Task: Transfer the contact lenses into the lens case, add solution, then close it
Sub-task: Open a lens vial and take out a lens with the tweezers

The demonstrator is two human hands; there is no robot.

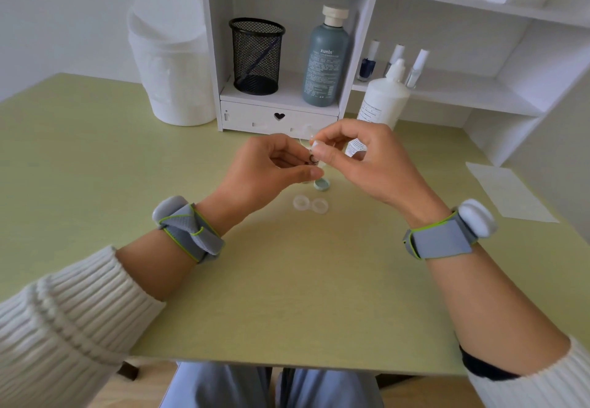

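- Hands raised together above the table [287, 280], just beyond the lens case [310, 204], which lay open with both wells uncovered.
- Left hand [274, 168]: thumb and forefinger pinched a dark-ringed contact lens [313, 160] above and beyond the case; remaining fingers curled.
- Right hand [360, 158]: thumb and forefinger pressed together on a small white item [316, 144] at the lens's upper edge; its nature could not be told.
- Teal cap [321, 184]: on the table, just beyond the case.
- Solution bottle [384, 97]: upright, well beyond the case, to its right.
- Paper sheet [510, 190]: flat, far right of the case.
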